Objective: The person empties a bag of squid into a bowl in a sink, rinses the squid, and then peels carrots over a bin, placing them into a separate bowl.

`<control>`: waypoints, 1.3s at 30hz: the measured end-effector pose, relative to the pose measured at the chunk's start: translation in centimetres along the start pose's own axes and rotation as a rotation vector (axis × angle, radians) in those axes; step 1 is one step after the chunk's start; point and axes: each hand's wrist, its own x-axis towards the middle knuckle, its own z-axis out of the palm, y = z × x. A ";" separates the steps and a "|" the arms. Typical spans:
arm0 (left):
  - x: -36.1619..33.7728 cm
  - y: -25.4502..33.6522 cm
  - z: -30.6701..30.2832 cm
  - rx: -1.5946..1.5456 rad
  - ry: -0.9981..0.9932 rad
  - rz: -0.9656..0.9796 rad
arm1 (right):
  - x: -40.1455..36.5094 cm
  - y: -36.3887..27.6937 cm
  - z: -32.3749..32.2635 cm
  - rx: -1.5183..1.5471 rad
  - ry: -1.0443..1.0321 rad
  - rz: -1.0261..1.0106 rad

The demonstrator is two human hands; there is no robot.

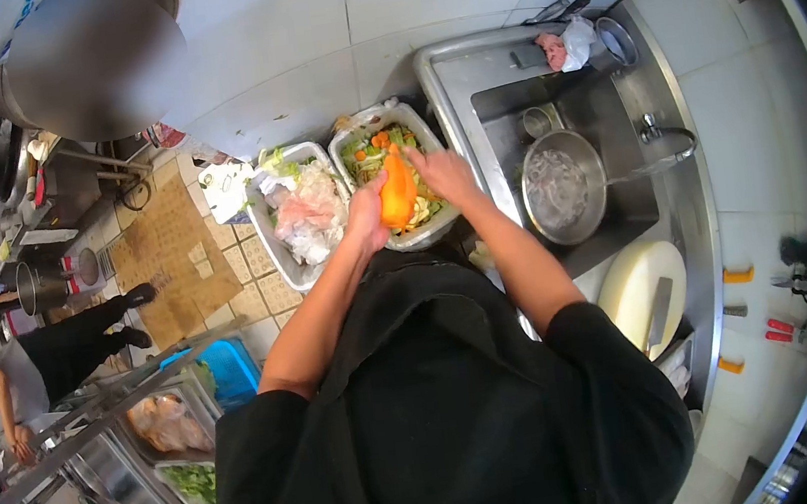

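Note:
A large, smooth orange vegetable (399, 197), tapering like a carrot, is held over a grey bin of scraps (437, 137). My left hand (369, 214) is closed around its lower left side. At its narrow upper end, my right hand (442, 175) has its fingers curled in; whether a small tool is in them I cannot make out. Beneath the vegetable, the bin holds green and yellow peelings and several small orange pieces (381, 141). Beside it on the left stands a second bin (265, 231) with crumpled plastic bags (308, 208).
On my right, a steel sink (621, 215) has water running from a tap (655, 128) into a metal bowl (565, 187). A knife (661, 313) lies on a round cutting board (630, 290). Food containers (190, 480) stand on the lower left; another person (7, 386) is at far left.

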 end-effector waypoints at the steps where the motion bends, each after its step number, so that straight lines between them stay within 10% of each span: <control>1: -0.7 -0.3 0.2 0.008 -0.039 -0.014 | 1.2 0.3 -0.6 -0.006 0.009 0.032; 7: 0.0 0.7 -0.2 -0.061 -0.026 -0.006 | 4.1 1.2 -3.8 0.119 0.172 0.197; 21: 3.1 0.2 -1.2 -0.156 0.067 0.043 | -7.4 -2.5 -1.8 -0.061 0.203 -0.274; 32: -1.2 0.5 -0.3 -0.057 -0.073 -0.018 | 4.8 2.2 -3.5 0.091 0.201 0.157; 39: 1.9 1.1 -1.2 -0.161 0.073 -0.017 | -4.7 -1.8 -3.1 0.058 0.110 -0.132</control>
